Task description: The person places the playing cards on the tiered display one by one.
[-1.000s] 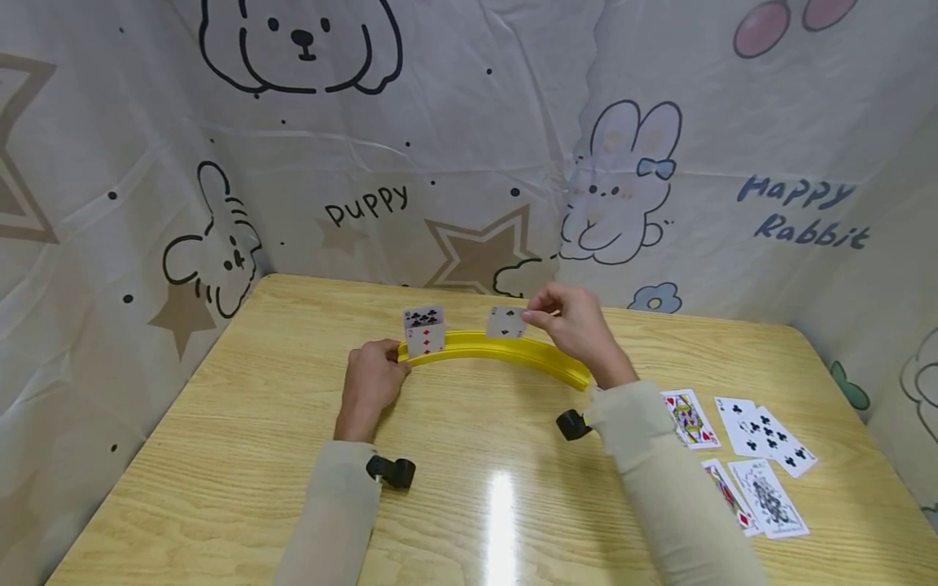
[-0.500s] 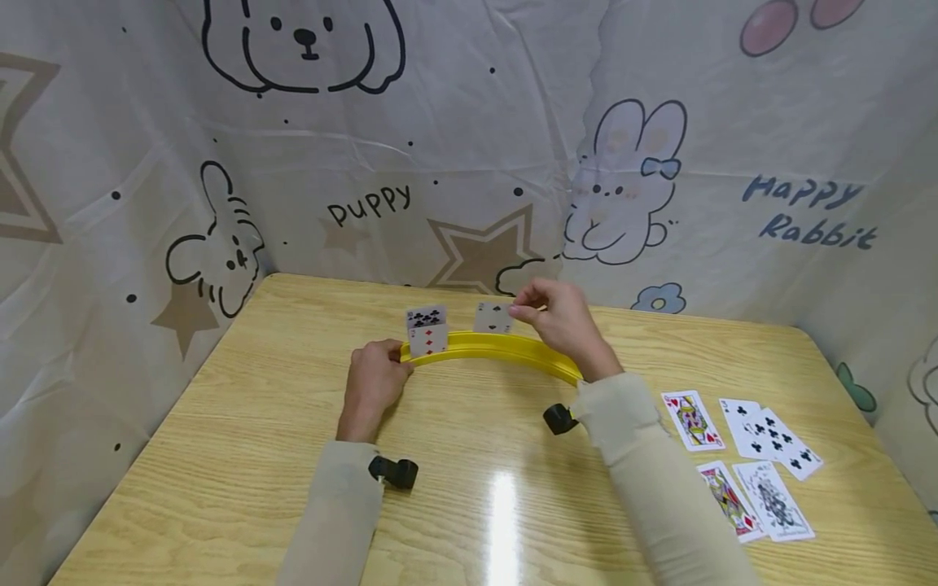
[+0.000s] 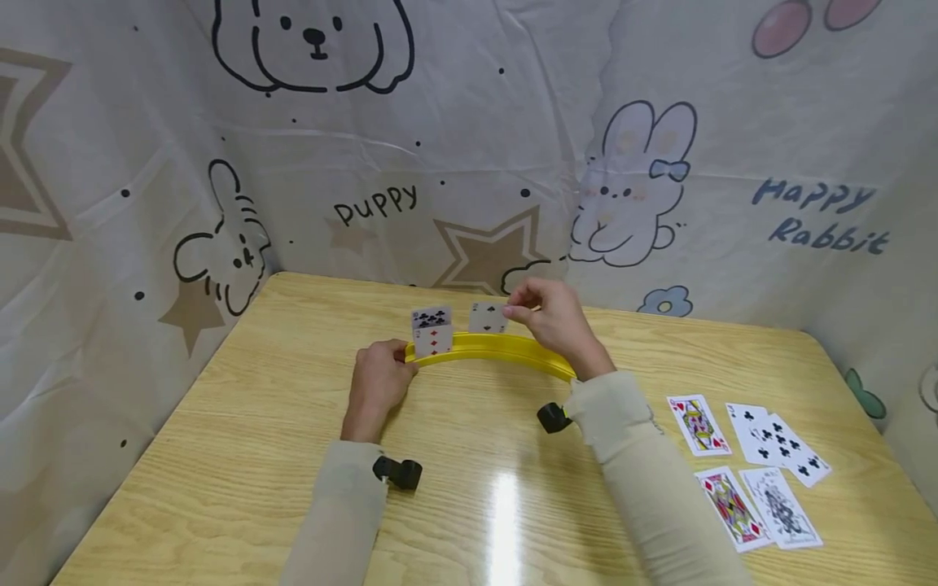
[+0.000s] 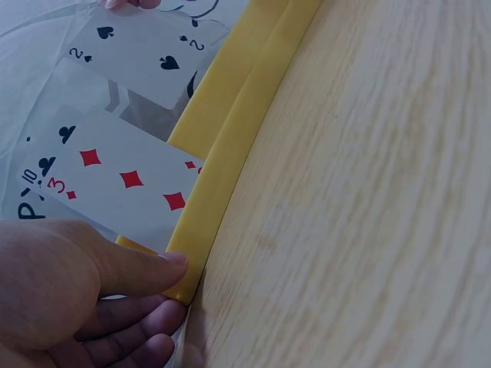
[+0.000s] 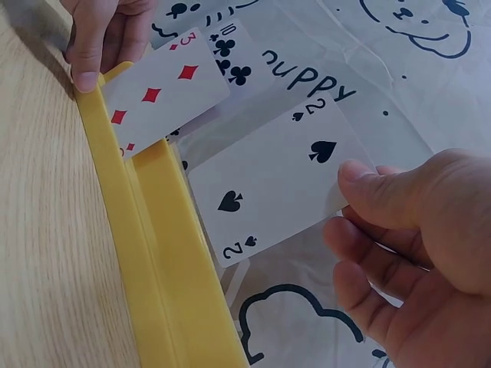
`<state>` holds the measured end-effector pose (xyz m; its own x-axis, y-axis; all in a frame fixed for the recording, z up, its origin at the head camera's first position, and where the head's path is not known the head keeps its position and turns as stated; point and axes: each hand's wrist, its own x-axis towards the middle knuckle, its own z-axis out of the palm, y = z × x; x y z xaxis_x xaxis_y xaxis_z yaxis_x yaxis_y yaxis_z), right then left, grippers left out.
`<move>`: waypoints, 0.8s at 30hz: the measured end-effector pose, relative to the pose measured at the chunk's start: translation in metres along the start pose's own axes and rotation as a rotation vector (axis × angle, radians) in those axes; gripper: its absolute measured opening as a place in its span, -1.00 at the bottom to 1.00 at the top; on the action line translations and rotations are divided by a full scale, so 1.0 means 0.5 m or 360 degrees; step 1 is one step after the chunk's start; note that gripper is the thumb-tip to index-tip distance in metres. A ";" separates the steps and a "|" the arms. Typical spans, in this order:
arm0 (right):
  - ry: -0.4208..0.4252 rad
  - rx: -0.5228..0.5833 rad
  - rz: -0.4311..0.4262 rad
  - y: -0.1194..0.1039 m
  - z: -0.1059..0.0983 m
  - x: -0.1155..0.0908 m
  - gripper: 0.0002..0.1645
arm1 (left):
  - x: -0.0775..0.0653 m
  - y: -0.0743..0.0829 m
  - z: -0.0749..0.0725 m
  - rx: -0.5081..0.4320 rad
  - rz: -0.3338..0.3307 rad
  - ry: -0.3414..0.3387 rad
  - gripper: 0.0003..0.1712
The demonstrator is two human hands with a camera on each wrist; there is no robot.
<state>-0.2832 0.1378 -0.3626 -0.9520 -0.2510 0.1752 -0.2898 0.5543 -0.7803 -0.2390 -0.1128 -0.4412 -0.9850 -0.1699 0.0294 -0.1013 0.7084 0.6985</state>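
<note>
My left hand [image 3: 379, 381] pinches the left end of a curved yellow card holder [image 3: 506, 347], thumb on its front and fingers behind. Near that end, a three of diamonds [image 5: 153, 90] stands in the holder, with a ten of clubs [image 3: 432, 315] upright behind it, partly covered. Between thumb and fingers, my right hand [image 3: 553, 320] pinches a two of spades [image 5: 272, 184] by its right edge. That card is upright, just above the holder's back edge and to the right of the standing cards, its face toward me.
On the table's right side lie a queen of hearts [image 3: 699, 425], two overlapping clubs cards [image 3: 782, 443], a red-diamond face card [image 3: 733, 506] and a joker-like card [image 3: 781, 508]. A printed cloth [image 3: 469, 163] hangs behind the table.
My right hand has carried the two of spades left along the holder, closer to the standing cards. My left hand keeps its grip on the holder's end.
</note>
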 end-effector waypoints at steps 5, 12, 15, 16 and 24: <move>-0.0002 0.0014 0.0012 0.003 0.004 0.002 -0.90 | 0.001 0.003 0.002 -0.0010 -0.0021 -0.0005 -0.55; -0.0003 0.0020 0.0009 0.006 0.008 0.006 -0.90 | 0.003 0.002 0.001 -0.0019 -0.0036 -0.0009 -0.55; -0.0011 0.0015 0.0006 0.008 0.010 0.008 -0.89 | 0.002 0.001 0.001 -0.0022 -0.0043 -0.0015 -0.55; -0.0013 0.0015 0.0004 0.009 0.011 0.009 -0.89 | 0.003 0.000 0.001 -0.0024 -0.0044 -0.0017 -0.56; -0.0014 0.0011 0.0005 0.016 0.020 0.014 -0.89 | 0.001 -0.001 0.000 -0.0024 -0.0036 -0.0009 -0.55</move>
<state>-0.2912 0.1328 -0.3736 -0.9521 -0.2560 0.1676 -0.2859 0.5496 -0.7850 -0.2396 -0.1133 -0.4415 -0.9833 -0.1820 0.0094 -0.1217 0.6941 0.7095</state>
